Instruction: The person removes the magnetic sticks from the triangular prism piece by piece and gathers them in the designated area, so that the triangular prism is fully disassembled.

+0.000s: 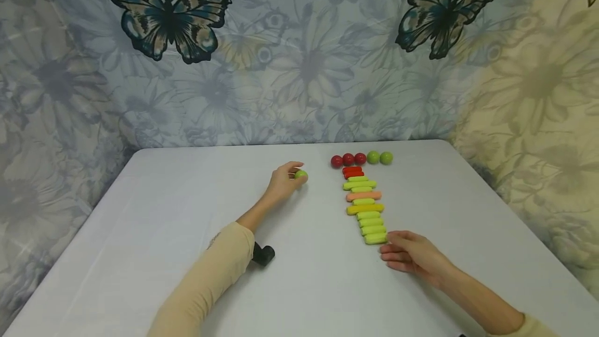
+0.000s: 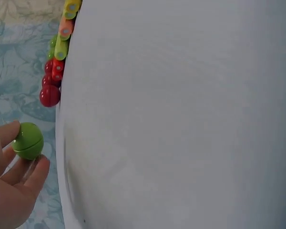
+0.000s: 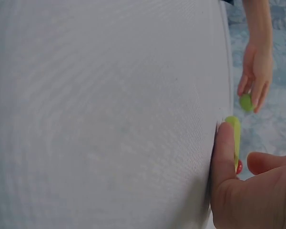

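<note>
My left hand (image 1: 282, 183) is over the left-middle of the table, pinching a small green ball (image 2: 28, 141) between thumb and fingers. A seam runs round this ball. My right hand (image 1: 418, 256) is at the near end of a column of coloured sticks, its fingers fairly straight beside the nearest yellow-green stick (image 1: 376, 238). In the right wrist view one finger lies along that stick (image 3: 235, 136), while the thumb stands apart. Beyond the column, a row holds three red balls (image 1: 348, 159) and two green balls (image 1: 379, 157).
The column has red sticks (image 1: 353, 172) at its far end, then yellow-green ones, an orange stick (image 1: 364, 196) and a yellow stick (image 1: 365, 209). A black device (image 1: 264, 255) shows at the left wrist. A patterned wall (image 1: 299, 82) rises behind the white table (image 1: 187, 191).
</note>
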### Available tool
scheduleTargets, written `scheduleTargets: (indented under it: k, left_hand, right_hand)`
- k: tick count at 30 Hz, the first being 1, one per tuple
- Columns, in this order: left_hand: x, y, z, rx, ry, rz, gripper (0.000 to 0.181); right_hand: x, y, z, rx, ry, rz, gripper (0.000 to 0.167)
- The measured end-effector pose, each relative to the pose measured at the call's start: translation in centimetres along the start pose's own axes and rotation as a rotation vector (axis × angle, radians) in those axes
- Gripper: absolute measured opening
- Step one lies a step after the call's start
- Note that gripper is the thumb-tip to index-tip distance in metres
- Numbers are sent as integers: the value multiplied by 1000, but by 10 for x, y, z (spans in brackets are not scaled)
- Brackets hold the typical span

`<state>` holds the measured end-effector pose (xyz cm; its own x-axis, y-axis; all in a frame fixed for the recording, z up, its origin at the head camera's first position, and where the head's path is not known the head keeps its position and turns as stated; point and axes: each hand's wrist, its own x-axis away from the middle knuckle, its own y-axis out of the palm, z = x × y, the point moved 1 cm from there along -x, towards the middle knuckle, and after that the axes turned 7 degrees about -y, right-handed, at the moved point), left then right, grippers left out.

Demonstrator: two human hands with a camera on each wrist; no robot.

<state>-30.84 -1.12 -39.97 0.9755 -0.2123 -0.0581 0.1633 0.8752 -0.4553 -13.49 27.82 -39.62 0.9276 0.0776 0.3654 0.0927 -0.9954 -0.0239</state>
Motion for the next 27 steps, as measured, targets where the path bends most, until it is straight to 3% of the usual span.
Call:
scheduleTargets:
  k: [9, 19, 27]
  left_hand:
    - [-34, 25, 10, 7, -179, 87, 48]
    - [-54, 47, 11, 145, -247, 171, 35]
    - [-63, 54, 10, 149, -273, 226, 26]
  right_hand:
    - [0, 1, 1, -5, -1, 12, 53]
    - [0, -1, 4, -16, -2, -5, 54]
    - [-1, 0, 3, -8, 0, 5, 57]
